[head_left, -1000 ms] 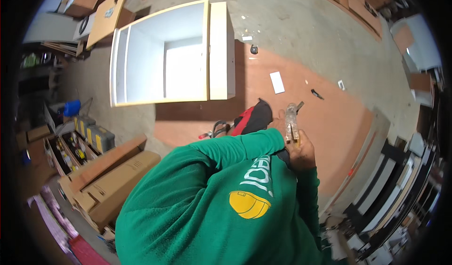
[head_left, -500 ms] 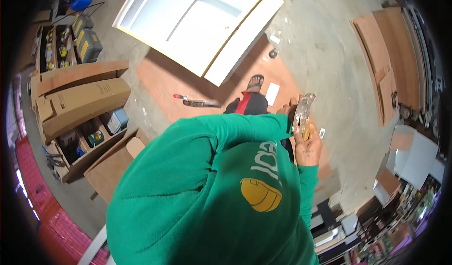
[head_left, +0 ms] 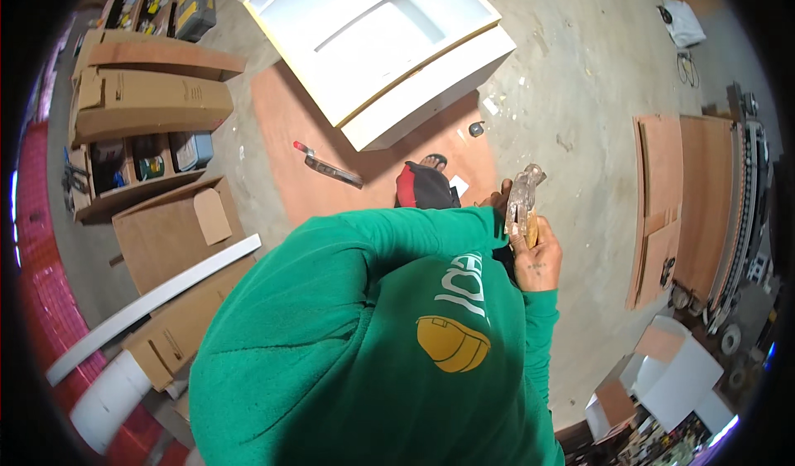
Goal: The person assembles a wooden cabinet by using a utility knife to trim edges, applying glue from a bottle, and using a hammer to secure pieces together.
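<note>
In my right hand (head_left: 539, 259) is a claw hammer (head_left: 524, 193), gripped by its yellowish handle just under the worn metal head. The head points up and away from me. Just left of the hammer head is my left hand (head_left: 500, 199), its fingers bent and partly hidden behind the sleeve and the hammer. What those fingers hold, if anything, does not show. Beyond my hands a white open-topped cabinet box (head_left: 431, 93) rests on a brown board (head_left: 286, 147). A dark bar-like tool with a red end (head_left: 334, 170) lies on that board, left of my foot.
A small dark object (head_left: 476, 129) lies right of the cabinet. Cardboard boxes (head_left: 157, 100) and an organizer with bottles and tins fill the left side. A long white strip (head_left: 157, 307) slants at lower left. Brown panels (head_left: 658, 209) lie at the right, with an open white carton (head_left: 654, 375) below them.
My view has turned, so the cabinet, boxes and panels sit elsewhere in the picture. The hammer stays in my right hand, tilted slightly differently, and my left hand remains beside it.
</note>
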The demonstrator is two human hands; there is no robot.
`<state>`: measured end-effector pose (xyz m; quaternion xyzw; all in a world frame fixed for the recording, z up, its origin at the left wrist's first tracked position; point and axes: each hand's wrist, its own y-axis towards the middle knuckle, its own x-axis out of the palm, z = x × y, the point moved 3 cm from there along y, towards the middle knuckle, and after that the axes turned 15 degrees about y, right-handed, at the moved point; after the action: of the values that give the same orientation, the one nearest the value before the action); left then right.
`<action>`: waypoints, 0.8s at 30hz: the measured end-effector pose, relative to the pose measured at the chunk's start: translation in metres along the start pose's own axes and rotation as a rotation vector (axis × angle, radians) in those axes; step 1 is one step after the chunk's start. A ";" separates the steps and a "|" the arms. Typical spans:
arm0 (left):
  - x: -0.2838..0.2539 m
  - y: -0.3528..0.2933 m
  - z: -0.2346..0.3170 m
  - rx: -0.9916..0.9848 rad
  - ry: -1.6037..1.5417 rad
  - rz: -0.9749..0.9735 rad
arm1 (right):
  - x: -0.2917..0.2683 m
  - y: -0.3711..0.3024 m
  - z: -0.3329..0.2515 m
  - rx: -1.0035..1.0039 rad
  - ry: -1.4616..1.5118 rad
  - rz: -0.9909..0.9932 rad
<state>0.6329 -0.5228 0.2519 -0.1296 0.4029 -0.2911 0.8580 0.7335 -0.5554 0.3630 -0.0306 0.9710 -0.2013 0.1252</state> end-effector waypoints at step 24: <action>0.034 0.232 0.199 0.073 -0.045 0.332 | -0.296 0.111 0.037 -0.322 -0.001 0.119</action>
<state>0.8942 -0.3610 0.2520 -0.0367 0.3885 -0.1568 0.9073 1.0277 -0.4354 0.3539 0.0074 0.9907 -0.0354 0.1309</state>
